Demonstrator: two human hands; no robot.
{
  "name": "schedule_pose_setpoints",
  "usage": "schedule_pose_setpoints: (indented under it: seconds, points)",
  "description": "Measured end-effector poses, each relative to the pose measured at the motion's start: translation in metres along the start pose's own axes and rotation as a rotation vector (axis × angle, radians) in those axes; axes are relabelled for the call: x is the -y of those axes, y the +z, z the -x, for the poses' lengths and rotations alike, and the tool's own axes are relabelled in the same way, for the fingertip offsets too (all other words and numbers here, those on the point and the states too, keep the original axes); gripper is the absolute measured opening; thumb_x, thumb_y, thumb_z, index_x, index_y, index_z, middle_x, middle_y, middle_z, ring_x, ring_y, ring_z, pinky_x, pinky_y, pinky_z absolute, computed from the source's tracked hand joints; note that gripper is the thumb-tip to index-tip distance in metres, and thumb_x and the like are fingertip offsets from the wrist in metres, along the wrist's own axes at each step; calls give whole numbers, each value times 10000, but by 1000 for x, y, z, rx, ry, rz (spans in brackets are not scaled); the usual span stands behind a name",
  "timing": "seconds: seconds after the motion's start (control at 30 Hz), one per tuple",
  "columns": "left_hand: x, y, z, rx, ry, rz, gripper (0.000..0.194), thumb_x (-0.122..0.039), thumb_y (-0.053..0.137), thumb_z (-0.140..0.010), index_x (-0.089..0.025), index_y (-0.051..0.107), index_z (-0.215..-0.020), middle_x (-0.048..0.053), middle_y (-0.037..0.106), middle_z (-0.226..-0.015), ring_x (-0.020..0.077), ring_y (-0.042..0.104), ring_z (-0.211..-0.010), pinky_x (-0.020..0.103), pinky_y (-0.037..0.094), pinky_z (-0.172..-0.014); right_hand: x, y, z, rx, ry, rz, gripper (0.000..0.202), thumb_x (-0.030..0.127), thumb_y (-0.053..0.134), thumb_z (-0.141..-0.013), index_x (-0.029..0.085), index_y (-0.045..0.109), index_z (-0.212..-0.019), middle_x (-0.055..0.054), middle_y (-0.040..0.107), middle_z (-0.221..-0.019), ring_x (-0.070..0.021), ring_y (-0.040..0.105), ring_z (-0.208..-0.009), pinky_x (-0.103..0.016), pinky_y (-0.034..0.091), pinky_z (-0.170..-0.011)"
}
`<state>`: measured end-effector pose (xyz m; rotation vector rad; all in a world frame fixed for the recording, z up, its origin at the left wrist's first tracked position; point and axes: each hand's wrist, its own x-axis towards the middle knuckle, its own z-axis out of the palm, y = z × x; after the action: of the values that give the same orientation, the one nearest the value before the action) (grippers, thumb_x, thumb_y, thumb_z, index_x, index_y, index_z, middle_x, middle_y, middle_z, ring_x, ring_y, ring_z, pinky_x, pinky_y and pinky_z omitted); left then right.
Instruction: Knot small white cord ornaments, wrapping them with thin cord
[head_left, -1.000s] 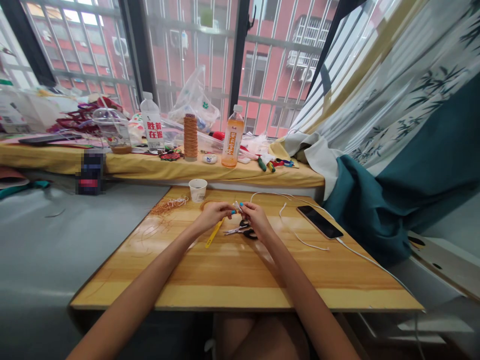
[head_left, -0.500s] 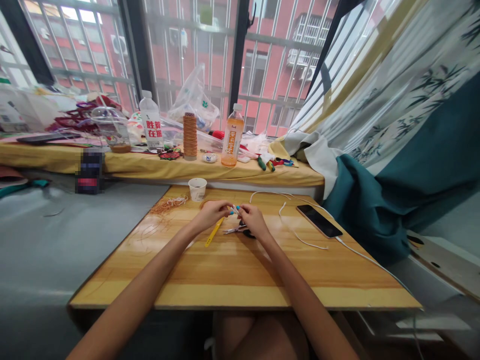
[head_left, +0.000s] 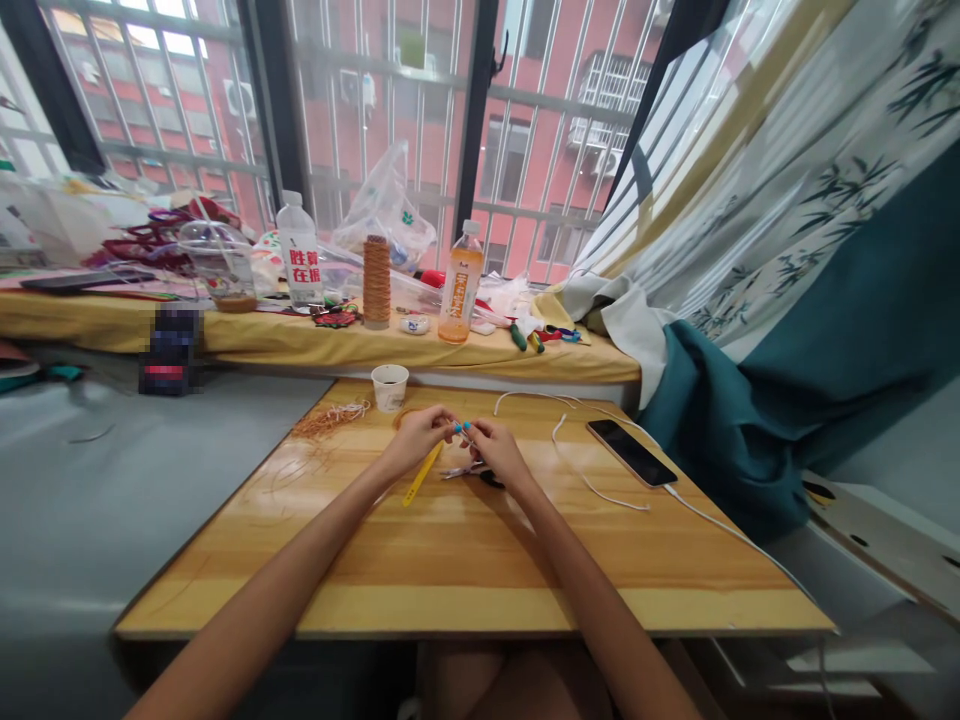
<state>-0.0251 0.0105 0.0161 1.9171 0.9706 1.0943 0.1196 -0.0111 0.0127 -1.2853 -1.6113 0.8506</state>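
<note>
Above the middle of the wooden table (head_left: pixel 450 570), my left hand (head_left: pixel 424 437) and my right hand (head_left: pixel 495 448) meet at the fingertips, both pinched closed. Between them is a small white piece (head_left: pixel 463 434), perhaps cord; its shape is too small to make out. Beneath my right hand lie scissors (head_left: pixel 491 478) with black handles, partly hidden by it. A yellow strip (head_left: pixel 423 474) rests on the table just below my left hand. Behind my left hand, part of a coil of orange thread (head_left: pixel 403 415) shows.
A paper cup (head_left: pixel 390 390) stands at the table's back edge, beside loose orange thread (head_left: pixel 322 424). To the right lie a phone (head_left: pixel 632 452) and a white cable (head_left: pixel 592 485). The sill holds a thread spool (head_left: pixel 376 283), an orange bottle (head_left: pixel 460 285) and a clear bottle (head_left: pixel 298 250).
The whole view has shifted slightly. My fingertips are closer together, and the white piece between them shows less clearly than before.
</note>
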Motion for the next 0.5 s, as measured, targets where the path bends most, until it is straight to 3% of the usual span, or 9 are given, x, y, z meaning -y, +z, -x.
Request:
schedule_pose_setpoints:
  seconds: [0.17,0.4,0.5]
  points:
    - [5,4,0,0,-33,66,185,-311,522,-687,-133,531,-735,-20,544,-569,97,484,-547,199,345,-540,-7,0,-2,27,12,-33,217,326,431,-706,156,517,-602,24,499,-512,-68,407,-388,-187,324,-384]
    - [6,6,1,94,-14,23,300,-277,480,-715,-109,525,-960,-26,529,-573,97,449,-536,201,328,-523,-15,-4,-6,-106,22,-21,269,368,394,-725,156,483,-586,36,436,-493,-60,355,-403,-181,265,-390]
    - [5,6,3,108,-20,-41,251,-255,448,-731,-121,568,-907,-14,533,-599,104,467,-575,204,340,-550,-14,-5,-8,-102,19,-20,278,376,373,-737,156,480,-605,35,436,-508,-59,352,-411,-182,278,-404]
